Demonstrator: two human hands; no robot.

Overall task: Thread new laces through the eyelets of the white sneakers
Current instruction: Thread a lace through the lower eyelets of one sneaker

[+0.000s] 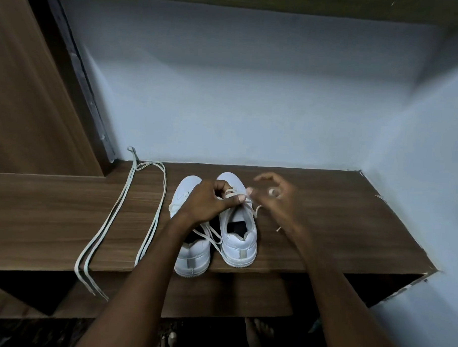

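You're mid-lacing the right sneaker (237, 226) – your left hand (208, 201) pinches the lace (231, 193) over its eyelets, your right hand (274, 199) just beside, blurred, fingers loosely spread – next, catch the loose end and feed it through

Wooden shelf (326, 203), pale blue wall (252, 95)

Single head-worn view, steeply downward and forward, close above a wooden shelf (325, 230).
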